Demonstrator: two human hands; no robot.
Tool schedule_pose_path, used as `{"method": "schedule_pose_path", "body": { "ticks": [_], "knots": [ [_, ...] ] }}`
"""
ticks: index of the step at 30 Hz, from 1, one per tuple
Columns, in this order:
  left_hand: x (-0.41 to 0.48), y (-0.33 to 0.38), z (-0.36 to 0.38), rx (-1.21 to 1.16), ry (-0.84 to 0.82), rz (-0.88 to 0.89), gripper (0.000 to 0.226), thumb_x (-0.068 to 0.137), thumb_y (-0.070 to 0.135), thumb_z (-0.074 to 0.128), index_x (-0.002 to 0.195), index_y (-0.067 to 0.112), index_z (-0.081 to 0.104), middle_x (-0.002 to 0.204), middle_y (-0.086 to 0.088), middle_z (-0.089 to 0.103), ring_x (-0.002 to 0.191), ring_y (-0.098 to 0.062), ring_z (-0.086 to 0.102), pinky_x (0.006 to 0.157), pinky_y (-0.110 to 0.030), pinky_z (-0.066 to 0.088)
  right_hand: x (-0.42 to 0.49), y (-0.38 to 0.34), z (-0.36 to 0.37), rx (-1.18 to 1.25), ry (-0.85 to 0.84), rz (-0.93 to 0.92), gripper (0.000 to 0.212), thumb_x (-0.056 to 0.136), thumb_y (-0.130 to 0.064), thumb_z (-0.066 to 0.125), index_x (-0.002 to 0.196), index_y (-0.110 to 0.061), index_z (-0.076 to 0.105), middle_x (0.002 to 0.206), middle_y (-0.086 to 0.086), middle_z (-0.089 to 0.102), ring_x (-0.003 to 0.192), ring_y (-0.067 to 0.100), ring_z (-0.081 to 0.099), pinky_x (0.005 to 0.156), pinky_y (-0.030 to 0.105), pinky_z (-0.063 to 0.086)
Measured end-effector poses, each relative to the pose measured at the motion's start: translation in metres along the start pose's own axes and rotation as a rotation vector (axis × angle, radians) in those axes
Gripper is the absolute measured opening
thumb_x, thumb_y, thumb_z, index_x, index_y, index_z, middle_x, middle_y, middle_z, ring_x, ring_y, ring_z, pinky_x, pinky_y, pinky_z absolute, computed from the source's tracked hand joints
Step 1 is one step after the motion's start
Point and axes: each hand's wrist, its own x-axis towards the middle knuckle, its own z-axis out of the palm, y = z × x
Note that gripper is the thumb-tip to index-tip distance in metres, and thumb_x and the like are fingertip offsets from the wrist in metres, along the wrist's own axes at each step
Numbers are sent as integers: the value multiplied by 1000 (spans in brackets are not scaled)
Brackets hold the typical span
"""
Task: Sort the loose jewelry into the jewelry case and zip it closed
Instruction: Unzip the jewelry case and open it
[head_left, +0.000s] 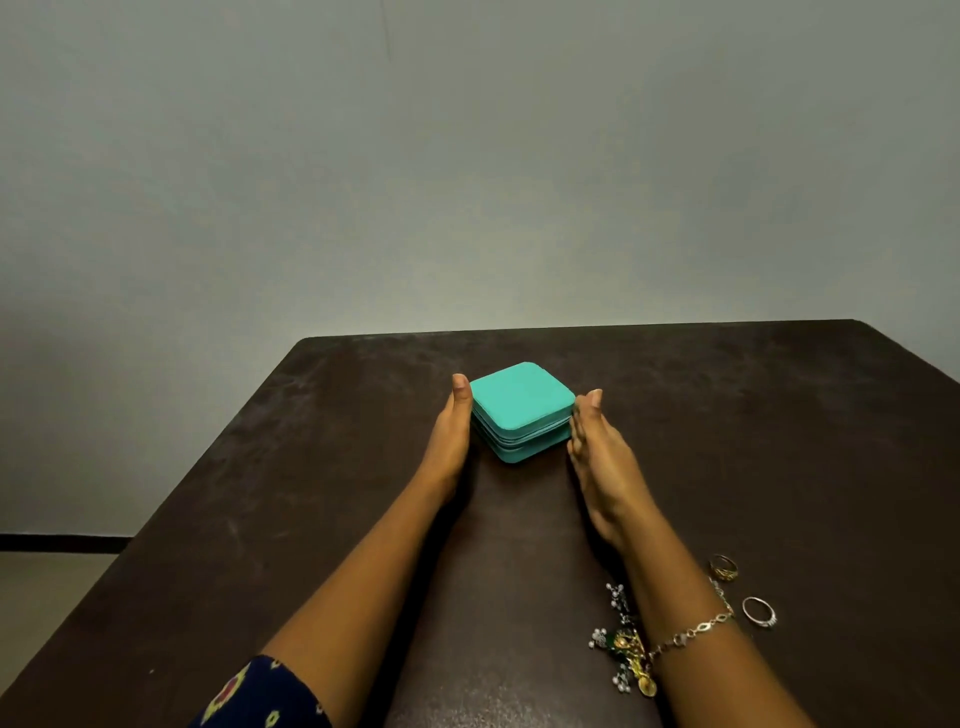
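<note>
Hands (451, 431) (597, 447) flank closed case (519, 410), mid-table (727, 415)

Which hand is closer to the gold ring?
The right. The right hand lies against the right side of the teal case, farther up the table than the gold ring. The left hand is on the case's opposite side, farther away.

Head view, forward-down over table (727, 415)

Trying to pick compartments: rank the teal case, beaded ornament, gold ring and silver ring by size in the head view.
1. teal jewelry case
2. beaded ornament, partly hidden
3. gold ring and silver ring: alike, unranked; the silver lies nearer the camera.
</note>
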Motion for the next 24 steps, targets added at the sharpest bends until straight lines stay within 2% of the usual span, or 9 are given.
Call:
{"method": "schedule_pose_path", "body": {
  "ticks": [3,6,8,12,15,19,21,24],
  "knots": [
    [-3,7,2,-15,-1,14,84,62,88,39,120,29,56,126,10,58,122,-11,50,111,-43,32,-6,-10,1,11,-15,-11,54,96,-41,26,143,-13,26,146,-2,35,110,-2,36,91,14,31],
    [-20,24,2,4,43,32,72,84,69,28,136,21,41,124,12,46,118,-6,42,111,-32,28,-14,-19,4,2,-23,-25,54,96,-40,25,142,-11,27,146,-1,35,111,-2,36,93,15,30],
    [-28,29,-2,16,75,59,63,94,53,21,140,12,35,127,5,45,116,-6,39,103,-25,29,-19,-23,6,-15,-33,-26,55,96,-41,24,142,-10,28,146,0,36,113,0,37,94,16,29],
    [-58,35,-8,24,154,79,62,95,51,20,140,10,34,140,-5,44,123,-12,41,99,-24,31,-40,-34,13,-61,-68,-33,55,97,-40,24,140,-7,31,145,2,38,118,2,36,98,17,27],
    [-93,37,-8,5,197,110,58,94,51,23,130,12,45,130,-4,54,115,-12,50,97,-27,39,-58,-39,20,-76,-85,-43,55,97,-40,25,139,-6,32,145,3,38,127,7,34,105,21,26],
    [-144,46,-13,-13,279,134,47,97,46,25,120,14,50,109,3,59,95,-2,54,75,-17,41,-83,-35,28,-98,-103,-21,58,96,-44,26,140,-6,31,147,4,35,134,14,31,110,28,25],
    [-169,48,-17,30,318,144,42,97,44,25,118,16,50,99,10,57,87,3,52,68,-12,38,-96,-32,32,-134,-120,-15,57,96,-44,26,139,-6,32,146,4,36,132,11,34,106,27,28],
    [-201,38,-21,83,363,140,46,97,45,26,121,15,51,101,9,58,91,-2,54,70,-16,39,-111,-24,37,-178,-129,-18,56,97,-42,26,137,-5,37,137,1,45,120,7,39,102,27,33]
  ]
}}
